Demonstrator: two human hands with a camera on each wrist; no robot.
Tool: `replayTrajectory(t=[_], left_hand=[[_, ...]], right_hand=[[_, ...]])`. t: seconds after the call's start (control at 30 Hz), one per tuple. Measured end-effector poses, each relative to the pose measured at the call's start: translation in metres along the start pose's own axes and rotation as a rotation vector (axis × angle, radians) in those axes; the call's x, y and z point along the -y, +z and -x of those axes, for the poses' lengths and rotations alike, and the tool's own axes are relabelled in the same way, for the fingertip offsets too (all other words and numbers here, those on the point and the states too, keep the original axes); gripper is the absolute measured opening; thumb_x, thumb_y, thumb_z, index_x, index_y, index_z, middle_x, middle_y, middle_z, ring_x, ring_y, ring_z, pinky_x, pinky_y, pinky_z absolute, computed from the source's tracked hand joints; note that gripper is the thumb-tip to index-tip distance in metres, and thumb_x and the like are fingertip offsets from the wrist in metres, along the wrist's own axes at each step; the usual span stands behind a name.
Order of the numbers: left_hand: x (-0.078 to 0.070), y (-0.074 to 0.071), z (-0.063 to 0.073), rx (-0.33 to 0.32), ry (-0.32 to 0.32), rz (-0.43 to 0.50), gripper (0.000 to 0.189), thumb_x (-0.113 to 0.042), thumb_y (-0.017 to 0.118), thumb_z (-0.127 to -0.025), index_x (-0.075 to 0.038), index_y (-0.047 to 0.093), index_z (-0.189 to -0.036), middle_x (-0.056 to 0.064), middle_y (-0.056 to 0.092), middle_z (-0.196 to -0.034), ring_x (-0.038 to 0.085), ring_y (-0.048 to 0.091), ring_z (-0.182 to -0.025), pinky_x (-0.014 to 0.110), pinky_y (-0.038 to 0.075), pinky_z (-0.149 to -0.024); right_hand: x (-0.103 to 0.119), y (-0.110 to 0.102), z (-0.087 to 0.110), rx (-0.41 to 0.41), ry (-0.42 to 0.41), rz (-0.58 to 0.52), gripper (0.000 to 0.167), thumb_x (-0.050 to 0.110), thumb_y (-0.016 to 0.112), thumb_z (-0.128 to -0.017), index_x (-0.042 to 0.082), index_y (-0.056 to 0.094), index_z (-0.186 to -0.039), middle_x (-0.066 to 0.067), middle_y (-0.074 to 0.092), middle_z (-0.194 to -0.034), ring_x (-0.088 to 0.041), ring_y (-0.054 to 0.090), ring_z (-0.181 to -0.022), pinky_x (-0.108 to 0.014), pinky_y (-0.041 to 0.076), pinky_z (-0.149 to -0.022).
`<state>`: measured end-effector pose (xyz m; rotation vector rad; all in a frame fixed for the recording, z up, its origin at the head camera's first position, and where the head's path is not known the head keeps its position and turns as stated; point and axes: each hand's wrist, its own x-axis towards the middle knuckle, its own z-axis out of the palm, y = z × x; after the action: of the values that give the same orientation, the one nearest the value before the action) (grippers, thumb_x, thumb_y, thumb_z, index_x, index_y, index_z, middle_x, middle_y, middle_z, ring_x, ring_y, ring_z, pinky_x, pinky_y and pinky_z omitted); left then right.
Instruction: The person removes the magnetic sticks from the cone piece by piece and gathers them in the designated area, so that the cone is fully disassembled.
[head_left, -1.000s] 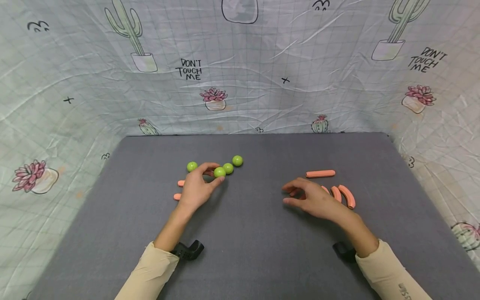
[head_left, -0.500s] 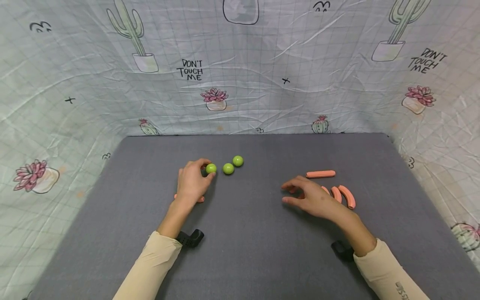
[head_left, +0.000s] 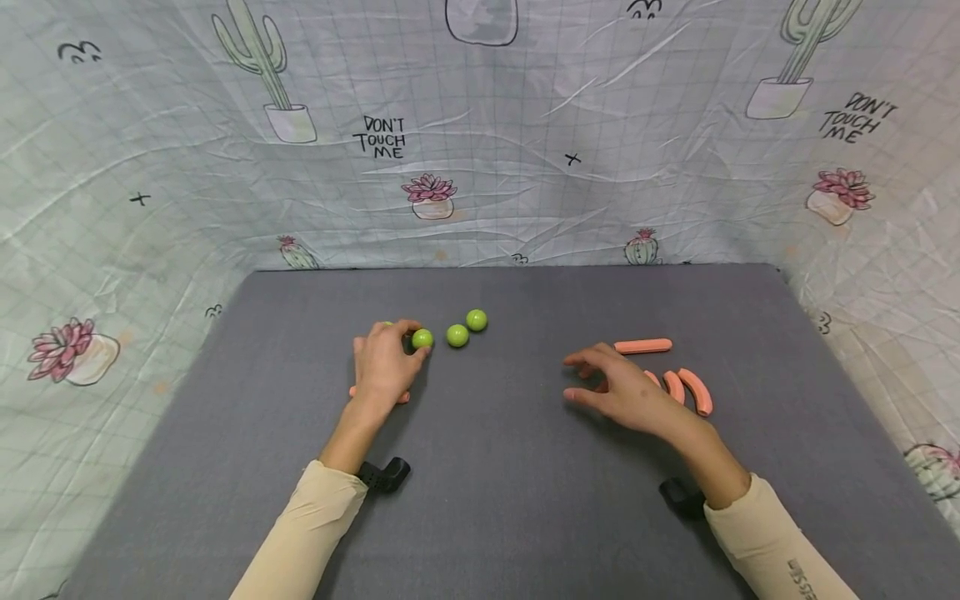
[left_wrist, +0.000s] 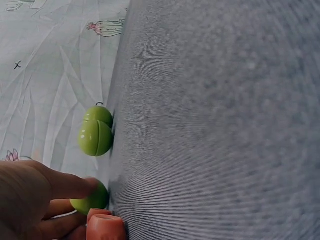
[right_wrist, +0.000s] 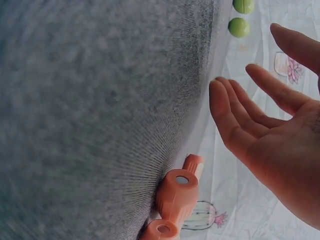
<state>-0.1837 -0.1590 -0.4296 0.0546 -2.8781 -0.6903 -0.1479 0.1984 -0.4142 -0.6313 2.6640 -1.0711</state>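
In the head view my left hand (head_left: pixel 378 362) pinches a glossy green ball (head_left: pixel 422 338) between thumb and fingers, low over the grey table. The left wrist view shows a fingertip pressed on this ball (left_wrist: pixel 92 199). Two more green balls, a nearer one (head_left: pixel 457 336) and a farther one (head_left: pixel 477 320), lie to its right. Another ball (head_left: pixel 387 323) peeks out behind the hand, mostly hidden. An orange rod (head_left: pixel 402 397) lies partly under the left hand. My right hand (head_left: pixel 626 392) hovers with loosely bent fingers and holds nothing, beside several orange pieces.
Right of the right hand lie a straight orange rod (head_left: pixel 642 346) and curved orange pieces (head_left: pixel 696 392). Some ends show silvery discs in the right wrist view, as on a thick piece (right_wrist: pixel 177 195). A printed cloth (head_left: pixel 517 200) hangs behind the grey table (head_left: pixel 495 500).
Since a second ago my left hand has carried its ball leftward, away from the neighbouring green ball. During the last half second it has stayed in place. The right hand has barely moved.
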Motion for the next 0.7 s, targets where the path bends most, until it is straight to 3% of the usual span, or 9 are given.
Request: replayTrajectory(t=[0.27, 0.47, 0.7], left_hand=[[0.001, 0.000, 0.000, -0.005, 0.031, 0.016, 0.049, -0.026, 0.086, -0.088, -0.014, 0.071, -0.133, 0.011, 0.072, -0.133, 0.033, 0.058, -0.125, 0.054, 0.041, -0.098], [0.000, -0.001, 0.003, -0.047, 0.073, 0.026, 0.052, -0.025, 0.086, -0.087, -0.013, 0.070, -0.135, 0.011, 0.070, -0.134, 0.034, 0.055, -0.126, 0.053, 0.042, -0.094], [-0.011, -0.009, 0.016, -0.085, 0.167, 0.002, 0.050, -0.035, 0.080, -0.093, -0.012, 0.068, -0.135, 0.011, 0.065, -0.137, 0.035, 0.052, -0.132, 0.055, 0.040, -0.098]], right_hand=[[0.002, -0.002, 0.001, -0.019, 0.033, 0.023, 0.050, 0.030, 0.074, -0.098, 0.009, 0.060, -0.142, -0.016, 0.059, -0.132, -0.034, 0.065, -0.115, -0.046, 0.058, -0.088], [0.001, -0.005, -0.001, -0.035, 0.062, -0.005, 0.059, 0.030, 0.074, -0.099, 0.011, 0.052, -0.150, -0.018, 0.050, -0.141, -0.036, 0.063, -0.116, -0.048, 0.056, -0.091], [0.000, -0.010, -0.005, -0.105, 0.059, 0.075, 0.065, 0.029, 0.075, -0.098, 0.008, 0.047, -0.153, -0.021, 0.037, -0.157, -0.044, 0.047, -0.141, -0.061, 0.047, -0.106]])
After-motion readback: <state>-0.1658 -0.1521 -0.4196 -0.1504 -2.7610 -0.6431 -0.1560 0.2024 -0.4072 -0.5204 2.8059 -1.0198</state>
